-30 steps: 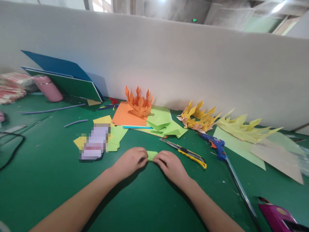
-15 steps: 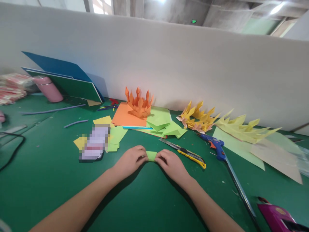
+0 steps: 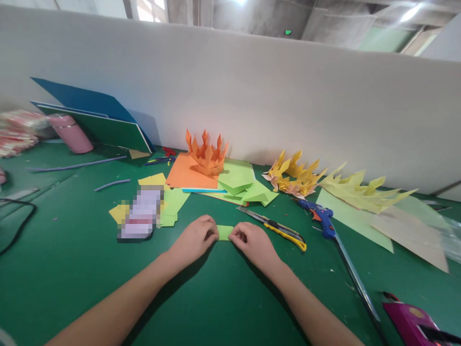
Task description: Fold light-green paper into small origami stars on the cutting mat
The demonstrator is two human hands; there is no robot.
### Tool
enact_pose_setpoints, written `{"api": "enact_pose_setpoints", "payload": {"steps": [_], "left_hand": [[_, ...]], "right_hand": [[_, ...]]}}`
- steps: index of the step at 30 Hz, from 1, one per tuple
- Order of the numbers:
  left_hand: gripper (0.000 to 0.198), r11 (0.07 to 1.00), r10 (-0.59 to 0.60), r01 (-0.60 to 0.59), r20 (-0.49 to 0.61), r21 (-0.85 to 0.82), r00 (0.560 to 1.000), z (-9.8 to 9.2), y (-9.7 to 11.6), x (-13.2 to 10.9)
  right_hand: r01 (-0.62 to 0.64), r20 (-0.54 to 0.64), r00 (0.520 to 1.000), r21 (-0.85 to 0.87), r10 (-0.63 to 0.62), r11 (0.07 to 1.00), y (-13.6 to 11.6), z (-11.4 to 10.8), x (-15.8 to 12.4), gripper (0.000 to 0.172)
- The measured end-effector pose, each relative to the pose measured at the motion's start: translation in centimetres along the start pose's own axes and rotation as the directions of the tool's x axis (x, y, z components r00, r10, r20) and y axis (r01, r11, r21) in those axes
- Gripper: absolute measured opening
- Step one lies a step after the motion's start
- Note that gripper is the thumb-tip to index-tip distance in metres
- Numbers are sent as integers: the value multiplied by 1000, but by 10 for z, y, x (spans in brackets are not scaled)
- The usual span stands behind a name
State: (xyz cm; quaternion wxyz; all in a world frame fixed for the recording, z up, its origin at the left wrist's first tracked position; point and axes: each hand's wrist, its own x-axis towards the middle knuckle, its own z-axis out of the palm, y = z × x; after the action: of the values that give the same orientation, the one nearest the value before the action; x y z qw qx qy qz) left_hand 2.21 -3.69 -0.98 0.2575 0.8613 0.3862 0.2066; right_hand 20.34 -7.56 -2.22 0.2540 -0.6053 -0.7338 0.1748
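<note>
A small folded piece of light green paper (image 3: pixel 225 233) lies at the middle of the green table, pinched at both ends. My left hand (image 3: pixel 199 236) grips its left end, fingers curled together. At the right end, my right hand (image 3: pixel 252 241) holds it between thumb and fingers. The fingertips hide the paper's two edges. Just beyond my right hand rests a yellow utility knife (image 3: pixel 284 232) with its blade out. Several loose green sheets (image 3: pixel 248 185) lie behind the paper, beside an orange paper crown (image 3: pixel 208 156) on orange sheets.
A blue glue gun (image 3: pixel 324 218) with a long glue stick lies to the right. Behind it stand a yellow paper crown (image 3: pixel 295 173) and a pale green zigzag strip (image 3: pixel 363 190). A blurred-out phone-like object (image 3: pixel 143 211) is at left, a pink bottle (image 3: pixel 72 134) farther back. A white partition (image 3: pixel 252 101) borders the table.
Hardly anything differs. Both hands keep their pinch on the green paper, and the whole view has shifted very slightly.
</note>
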Motion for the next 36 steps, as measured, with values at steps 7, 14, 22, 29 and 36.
{"api": "enact_pose_setpoints", "payload": {"steps": [7,14,22,29,36], "left_hand": [[14,999,-30,30,-13,13,999,2,2,-1],[17,999,-18,20,-29,49,999,4,4,-2],[17,995,-8,8,-2,103,1000,2,6,-2],[18,989,68,-67,-5,134,998,2,-2,0],[24,994,109,-108,51,-33,993,-12,-15,3]], "right_hand": [[29,-28,999,3,-29,1000,1,2,-1,14],[61,-48,997,-15,-62,998,0,2,-1,16],[33,-18,999,0,-33,999,-2,2,-1,18],[15,11,1000,83,-16,996,-2,-1,0,16],[97,17,995,39,-98,994,-1,-1,-2,14]]}}
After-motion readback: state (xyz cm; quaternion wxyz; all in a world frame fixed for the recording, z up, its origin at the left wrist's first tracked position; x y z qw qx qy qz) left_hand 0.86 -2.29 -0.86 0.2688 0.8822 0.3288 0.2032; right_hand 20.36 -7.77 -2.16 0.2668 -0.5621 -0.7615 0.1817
